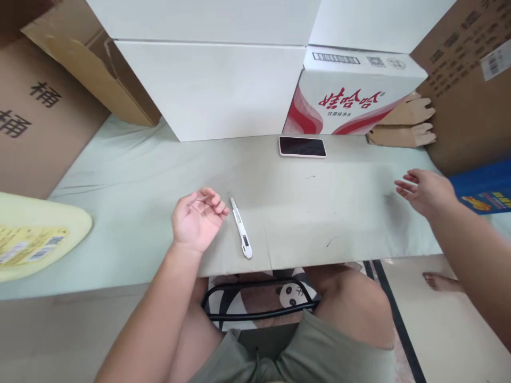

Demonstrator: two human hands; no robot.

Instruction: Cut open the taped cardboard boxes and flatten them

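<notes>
My left hand (197, 218) rests palm up on the pale table cloth (303, 207), fingers loosely curled, with nothing in it. Just right of its fingertips lies a slim white digital thermometer (241, 227), tip pointing away from me, not touched. My right hand (423, 190) hovers over the right end of the table, fingers stretched out to the left and apart, empty. A phone (302, 146) lies face up with a dark screen at the back of the table.
White boxes (215, 88) and a red-and-white printed carton (351, 96) line the back. Brown cartons stand at the left (35, 122) and right (463, 80). A yellow item (35, 234) lies at left, a blue pack (483, 191) at right. Table edge runs just before my knees.
</notes>
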